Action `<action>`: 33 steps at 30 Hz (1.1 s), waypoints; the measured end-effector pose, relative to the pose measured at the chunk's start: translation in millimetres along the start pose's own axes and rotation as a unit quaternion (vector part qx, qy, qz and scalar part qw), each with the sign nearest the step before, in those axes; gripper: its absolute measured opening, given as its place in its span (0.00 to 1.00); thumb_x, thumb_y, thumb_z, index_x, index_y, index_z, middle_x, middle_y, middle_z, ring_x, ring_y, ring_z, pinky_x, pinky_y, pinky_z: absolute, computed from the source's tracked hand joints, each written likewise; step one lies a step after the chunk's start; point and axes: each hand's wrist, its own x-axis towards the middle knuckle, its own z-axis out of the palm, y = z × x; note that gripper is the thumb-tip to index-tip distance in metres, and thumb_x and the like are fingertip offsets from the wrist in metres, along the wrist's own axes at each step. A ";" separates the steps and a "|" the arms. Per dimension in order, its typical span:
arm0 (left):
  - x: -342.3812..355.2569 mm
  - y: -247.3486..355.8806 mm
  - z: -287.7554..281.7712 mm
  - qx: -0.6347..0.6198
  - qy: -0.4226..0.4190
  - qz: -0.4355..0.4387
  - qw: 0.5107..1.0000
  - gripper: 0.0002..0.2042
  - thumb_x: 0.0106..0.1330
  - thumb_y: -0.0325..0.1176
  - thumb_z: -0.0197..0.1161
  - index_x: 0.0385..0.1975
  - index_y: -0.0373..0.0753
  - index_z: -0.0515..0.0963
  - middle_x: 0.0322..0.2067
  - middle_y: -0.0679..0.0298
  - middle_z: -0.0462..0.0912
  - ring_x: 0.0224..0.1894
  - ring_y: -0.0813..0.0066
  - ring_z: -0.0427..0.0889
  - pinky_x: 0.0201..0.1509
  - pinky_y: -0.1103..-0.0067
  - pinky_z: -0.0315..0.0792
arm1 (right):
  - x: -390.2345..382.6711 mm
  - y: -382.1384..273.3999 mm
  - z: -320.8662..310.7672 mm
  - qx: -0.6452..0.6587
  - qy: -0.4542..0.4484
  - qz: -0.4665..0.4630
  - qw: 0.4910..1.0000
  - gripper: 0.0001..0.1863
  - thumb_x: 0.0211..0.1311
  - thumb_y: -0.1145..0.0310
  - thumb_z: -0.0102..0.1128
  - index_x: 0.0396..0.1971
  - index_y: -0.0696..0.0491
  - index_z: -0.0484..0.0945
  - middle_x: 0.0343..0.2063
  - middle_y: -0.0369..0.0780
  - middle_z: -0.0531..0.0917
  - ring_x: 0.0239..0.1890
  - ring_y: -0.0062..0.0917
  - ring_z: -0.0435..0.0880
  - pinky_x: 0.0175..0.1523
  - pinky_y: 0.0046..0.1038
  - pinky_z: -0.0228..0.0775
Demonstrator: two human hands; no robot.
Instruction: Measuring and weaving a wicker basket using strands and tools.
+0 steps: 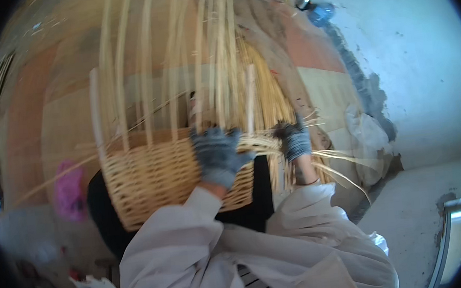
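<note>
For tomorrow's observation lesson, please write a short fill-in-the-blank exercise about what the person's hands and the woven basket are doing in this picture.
1. Both hands wear grey ____.
2. The left hand grips the rim of a half-woven wicker ____.
3. From the rim, the long unwoven stakes stick ____.
4. The right hand holds the rim on the basket's ____ side.

Missing words: gloves; basket; upward; right

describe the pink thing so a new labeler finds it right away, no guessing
Start at the half-woven wicker basket in the middle of the head view, where the gloved left hand rests on the rim. Go left past the basket's lower left corner to the floor. The pink thing lies there, a soft blurred lump, the only bright pink thing among the straw tones and greys around it; I cannot tell what it is.
</note>
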 end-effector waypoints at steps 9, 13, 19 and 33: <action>-116.1 -143.2 -42.1 -0.133 0.479 -0.246 0.832 0.18 0.58 0.35 0.59 0.45 0.31 0.70 0.44 0.53 0.73 0.48 0.64 0.73 0.49 0.76 0.68 | -96.0 -60.8 170.9 -0.069 -0.369 -0.117 0.919 0.13 0.64 0.64 0.44 0.33 0.57 0.76 0.40 0.43 0.77 0.39 0.25 0.76 0.42 0.22 0.70; -96.7 -216.7 -2.3 -0.373 0.444 -0.092 0.810 0.17 0.58 0.31 0.59 0.45 0.30 0.69 0.43 0.56 0.73 0.45 0.67 0.73 0.48 0.79 0.69 | -122.4 -82.8 301.9 -0.233 -0.426 -0.275 0.830 0.08 0.55 0.73 0.49 0.33 0.55 0.76 0.37 0.45 0.76 0.37 0.36 0.77 0.41 0.29 0.69; -92.8 -273.8 39.9 -0.596 0.354 -0.102 0.713 0.26 0.50 0.20 0.61 0.51 0.33 0.65 0.44 0.59 0.75 0.44 0.68 0.74 0.52 0.79 0.66 | -175.1 -120.3 373.1 -0.386 -0.251 -0.568 0.682 0.10 0.58 0.67 0.52 0.36 0.55 0.75 0.31 0.41 0.78 0.32 0.25 0.78 0.36 0.23 0.72; -69.9 -278.6 -47.4 -0.540 0.167 -0.064 0.822 0.21 0.47 0.28 0.68 0.44 0.34 0.73 0.38 0.64 0.77 0.40 0.74 0.75 0.49 0.81 0.67 | -87.9 -44.2 272.9 0.208 -0.220 0.240 0.922 0.11 0.55 0.71 0.58 0.36 0.60 0.72 0.31 0.45 0.77 0.35 0.35 0.79 0.37 0.26 0.76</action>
